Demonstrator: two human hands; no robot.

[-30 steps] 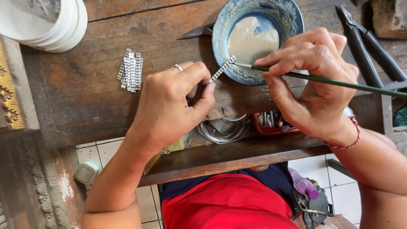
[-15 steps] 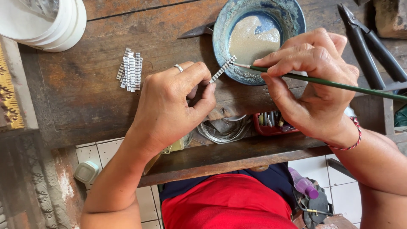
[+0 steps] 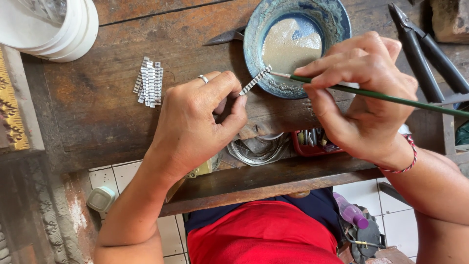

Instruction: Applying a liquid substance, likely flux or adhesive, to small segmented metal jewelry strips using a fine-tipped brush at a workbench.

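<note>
My left hand [image 3: 198, 120], with a ring on one finger, pinches a small ridged silver strip [image 3: 255, 81] between thumb and forefinger, holding it out over the near rim of a blue bowl [image 3: 258, 29]. My right hand [image 3: 364, 102] grips a thin green-handled brush [image 3: 391, 97] whose tip touches the far end of the strip. The bowl holds a pale greyish liquid or paste. Both hands hover above a worn wooden workbench [image 3: 112, 107].
A pile of similar silver strips [image 3: 149, 82] lies on the bench left of my left hand. A white container [image 3: 58, 29] stands at the top left. Black pliers [image 3: 425, 49] lie at the top right. A red tray of small tools [image 3: 315, 142] and coiled wire [image 3: 259, 149] sit under the bench edge.
</note>
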